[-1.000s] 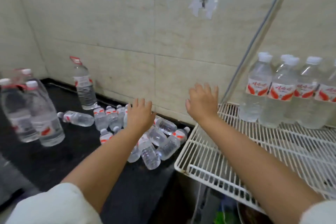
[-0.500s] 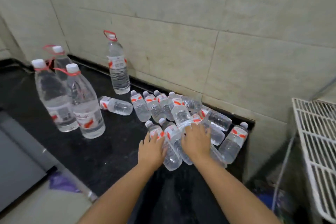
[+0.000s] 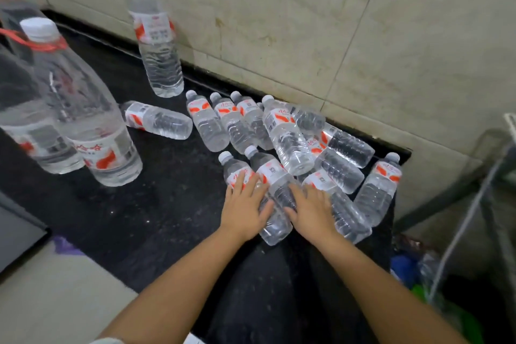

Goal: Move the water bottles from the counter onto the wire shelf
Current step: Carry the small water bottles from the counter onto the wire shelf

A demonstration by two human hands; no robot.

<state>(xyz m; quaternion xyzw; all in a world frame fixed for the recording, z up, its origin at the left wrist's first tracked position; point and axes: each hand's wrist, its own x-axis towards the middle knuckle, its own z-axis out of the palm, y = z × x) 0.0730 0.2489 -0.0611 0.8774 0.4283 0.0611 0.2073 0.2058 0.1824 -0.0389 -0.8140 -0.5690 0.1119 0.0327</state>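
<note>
Several small clear water bottles [image 3: 287,137] with red-and-white labels lie in a heap on the black counter [image 3: 156,218] against the tiled wall. My left hand [image 3: 245,207] lies flat over the nearest left bottle [image 3: 233,166], fingers fairly straight. My right hand [image 3: 312,211] rests on a neighbouring bottle [image 3: 349,218], fingers spread. One more bottle [image 3: 275,227] lies between the two hands, touched by both thumbs. Only a corner of the white wire shelf [image 3: 511,120] shows at the right edge.
Large bottles with red handles [image 3: 83,120] stand at the left, a tall one [image 3: 156,36] by the wall, and a single small bottle [image 3: 159,120] lies apart. The counter ends at the right; bags [image 3: 405,268] sit in the gap below. A grey panel [image 3: 16,232] borders the counter's left front.
The view has swung from the shelf down to the counter. Both hands dropped from mid-air onto the nearest bottles of the heap and now lie on them.
</note>
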